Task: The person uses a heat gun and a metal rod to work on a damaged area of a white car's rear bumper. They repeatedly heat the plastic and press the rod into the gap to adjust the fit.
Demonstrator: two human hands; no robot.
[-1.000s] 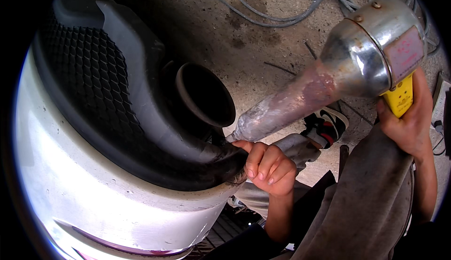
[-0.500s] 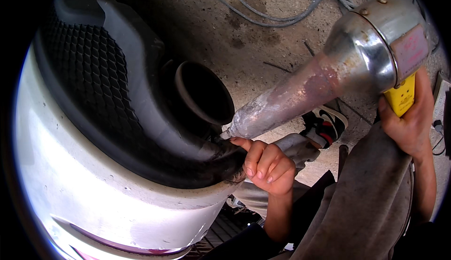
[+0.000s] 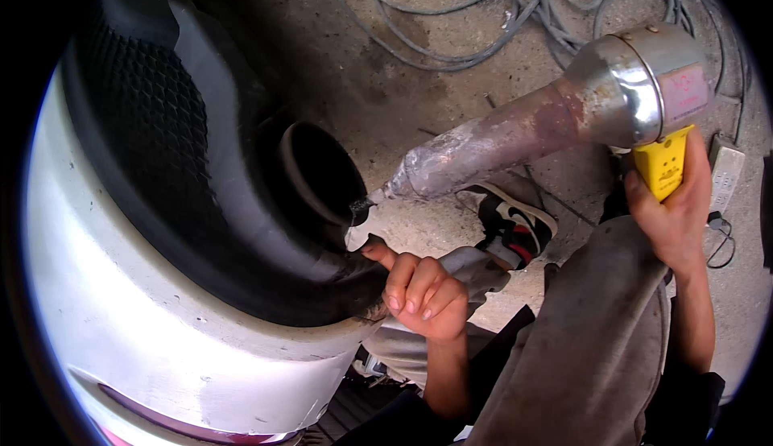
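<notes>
My right hand is wrapped round the yellow handle of a metal hot-air gun, whose long, scorched barrel points left. Its narrow nozzle ends beside the round opening in a car bumper, with a small dark clump at the tip. White paint covers the bumper, and black trim with a honeycomb mesh runs along it. My left hand is closed at the trim's end, one finger stretched to its edge below the nozzle and the others curled in. Whatever those fingers hold is hidden.
Grey cable lies in loops over the concrete floor beyond the gun. A power strip with a plugged-in cord lies at the right. Below the barrel are a black, white and red sneaker and a grey-brown trouser leg.
The nozzle has risen from beside my left fingertip, leaving a gap to the trim edge. The dark clump now shows at its tip. My left hand stays at the trim; the whole view has shifted slightly.
</notes>
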